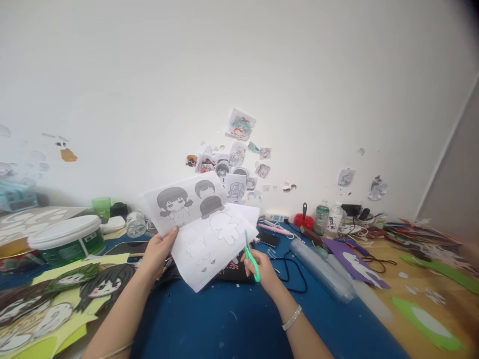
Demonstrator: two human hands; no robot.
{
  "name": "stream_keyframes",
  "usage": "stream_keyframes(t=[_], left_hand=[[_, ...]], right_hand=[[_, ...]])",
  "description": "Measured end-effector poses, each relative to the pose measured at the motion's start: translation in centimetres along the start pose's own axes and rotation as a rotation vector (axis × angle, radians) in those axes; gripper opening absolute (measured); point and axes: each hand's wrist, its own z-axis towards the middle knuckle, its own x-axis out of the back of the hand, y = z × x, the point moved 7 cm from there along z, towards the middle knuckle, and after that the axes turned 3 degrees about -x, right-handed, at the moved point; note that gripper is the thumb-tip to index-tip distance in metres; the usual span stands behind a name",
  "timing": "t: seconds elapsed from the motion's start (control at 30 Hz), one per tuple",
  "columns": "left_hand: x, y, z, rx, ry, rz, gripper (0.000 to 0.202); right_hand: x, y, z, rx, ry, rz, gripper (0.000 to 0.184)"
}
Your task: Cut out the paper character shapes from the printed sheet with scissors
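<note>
My left hand (163,251) is closed on the left edge of a printed paper sheet (194,244), raised above the blue table. Grey cartoon figures and hair shapes cover its upper part; outlined body shapes lie below a fold. My right hand (262,269) grips a pair of green scissors (253,257) by the handles. Their blades point up beside the sheet's right edge; whether they touch the paper I cannot tell. Partly hidden behind the sheet is a black mat or pouch (235,275) with lettering.
Coloured cartoon cut-outs (107,284) lie at left before a white-lidded tub (67,237). To the right are a clear plastic roll (322,269), purple paper (354,262), two bottles (334,219), a phone (269,239) and a black cable (295,290). Wall drawings (235,187) hang ahead.
</note>
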Motion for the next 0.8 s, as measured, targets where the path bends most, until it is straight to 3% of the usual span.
stream_keyframes(t=[0.23, 0.5, 0.8], left_hand=[[0.3, 0.1, 0.0, 0.011, 0.013, 0.011, 0.016], [1.3, 0.8, 0.7, -0.077, -0.011, 0.019, 0.022], [1.0, 0.5, 0.8, -0.070, -0.062, 0.044, 0.025]], right_hand=[[-0.3, -0.8, -0.5, -0.003, -0.033, -0.017, 0.038], [-0.8, -1.6, -0.9, 0.013, -0.110, -0.055, 0.034], [-1.0, -2.0, -0.9, -0.007, -0.108, -0.059, 0.034]])
